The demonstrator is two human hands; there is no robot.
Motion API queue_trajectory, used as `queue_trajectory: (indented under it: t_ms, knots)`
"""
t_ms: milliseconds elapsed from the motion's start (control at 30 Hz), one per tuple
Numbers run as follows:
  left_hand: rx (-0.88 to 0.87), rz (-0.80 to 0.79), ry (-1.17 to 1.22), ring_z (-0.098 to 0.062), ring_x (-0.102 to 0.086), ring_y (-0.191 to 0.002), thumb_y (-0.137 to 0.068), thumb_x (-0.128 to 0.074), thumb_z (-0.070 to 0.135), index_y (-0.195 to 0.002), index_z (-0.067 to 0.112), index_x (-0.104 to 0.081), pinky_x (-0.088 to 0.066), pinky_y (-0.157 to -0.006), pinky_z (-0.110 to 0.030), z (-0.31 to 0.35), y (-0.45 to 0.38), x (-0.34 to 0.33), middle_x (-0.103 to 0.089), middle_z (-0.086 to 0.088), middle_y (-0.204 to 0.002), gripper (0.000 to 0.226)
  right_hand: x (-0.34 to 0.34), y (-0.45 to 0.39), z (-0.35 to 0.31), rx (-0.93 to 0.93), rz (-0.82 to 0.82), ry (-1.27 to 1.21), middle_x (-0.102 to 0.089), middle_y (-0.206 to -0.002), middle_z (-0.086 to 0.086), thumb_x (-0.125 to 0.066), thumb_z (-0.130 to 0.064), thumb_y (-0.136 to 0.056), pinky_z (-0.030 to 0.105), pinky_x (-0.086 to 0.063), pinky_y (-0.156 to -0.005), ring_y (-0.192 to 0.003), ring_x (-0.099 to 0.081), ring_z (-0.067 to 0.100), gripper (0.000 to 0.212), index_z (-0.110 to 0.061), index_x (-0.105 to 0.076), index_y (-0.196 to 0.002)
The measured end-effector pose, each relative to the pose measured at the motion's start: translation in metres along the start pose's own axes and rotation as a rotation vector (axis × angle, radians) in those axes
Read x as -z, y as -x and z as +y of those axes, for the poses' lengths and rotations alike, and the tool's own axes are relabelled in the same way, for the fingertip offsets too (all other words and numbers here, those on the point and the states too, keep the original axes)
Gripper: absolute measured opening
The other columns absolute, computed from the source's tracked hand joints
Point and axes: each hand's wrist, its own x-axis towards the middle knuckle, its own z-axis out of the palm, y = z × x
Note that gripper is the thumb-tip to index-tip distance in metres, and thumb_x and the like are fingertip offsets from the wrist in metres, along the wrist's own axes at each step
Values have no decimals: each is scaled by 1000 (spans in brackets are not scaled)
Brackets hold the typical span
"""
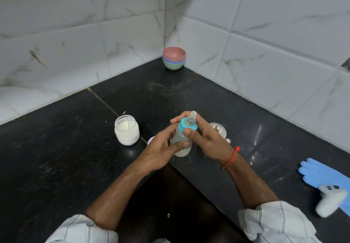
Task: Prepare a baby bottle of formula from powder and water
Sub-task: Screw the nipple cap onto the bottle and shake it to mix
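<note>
A clear baby bottle with a teal collar and a pale teat is held tilted above the black counter's inner corner. My left hand grips the bottle's body from the left, thumb across its front. My right hand grips the teal collar, fingers wrapped behind it and thumb on its near side. An open glass jar of white powder stands to the left with a thin green scoop handle sticking up inside it.
A steel lidded vessel sits just behind my right hand. A stack of coloured bowls stands in the tiled corner. A blue rubber glove and a white controller lie at the right. A small pale lid peeks out behind my left hand.
</note>
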Motion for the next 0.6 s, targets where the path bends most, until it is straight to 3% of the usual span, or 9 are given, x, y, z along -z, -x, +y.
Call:
queue_trajectory:
  t_ms: [133, 200, 300, 367, 433, 500, 600]
  knots:
    - [-5, 1, -86, -16, -64, -118, -93, -71, 29, -135, 30, -56, -53, -101, -47, -1, -5, 2, -68, 5, -124, 45, -14, 3, 10, 24, 226, 33, -64, -121, 14, -58, -24, -99, 53, -55, -94, -111, -64, 31, 29, -11, -57, -124]
    - [-6, 18, -76, -11, -64, -118, -94, -68, 28, -136, 30, -56, -53, -102, -42, -2, -6, -1, -69, 8, -124, 43, -18, 2, 11, -23, 309, 38, -66, -119, 6, -58, -33, -98, 51, -57, -93, -109, -66, 25, 33, -13, -56, -124]
    - [-6, 50, -31, -2, -61, -122, -94, -67, 23, -141, 29, -53, -52, -104, -32, -2, -5, -6, -67, 14, -128, 49, -14, -3, 11, -89, 282, 147, -63, -120, -3, -58, -48, -93, 53, -57, -90, -107, -66, 20, 48, -21, -49, -132]
    - [-9, 55, -1, 0, -58, -125, -91, -71, 22, -144, 30, -51, -49, -104, -29, -2, -5, -6, -66, 18, -131, 57, -10, -4, 10, -70, 233, 185, -57, -132, 0, -63, -41, -95, 45, -58, -95, -113, -65, 16, 63, -27, -31, -148]
    - [8, 55, 32, 0, -56, -128, -83, -75, 29, -147, 33, -45, -46, -110, -35, -2, -6, -4, -64, 21, -133, 70, -6, -2, 9, -6, 216, 212, -55, -134, 3, -65, -30, -97, 38, -59, -94, -112, -66, 18, 79, -31, -13, -156]
    - [28, 59, 63, -4, -56, -130, -78, -77, 34, -153, 30, -35, -43, -114, -44, -2, -8, -3, -65, 16, -134, 87, -2, 0, 6, 55, 211, 235, -58, -126, 1, -66, -28, -96, 39, -60, -91, -105, -69, 22, 79, -31, -15, -156]
    - [57, 55, 81, -3, -59, -127, -74, -80, 35, -158, 36, -20, -42, -115, -45, -4, -7, -3, -63, 14, -138, 103, 3, 1, 6, 64, 190, 309, -62, -116, -9, -69, -27, -95, 41, -61, -88, -101, -71, 18, 69, -32, -27, -148]
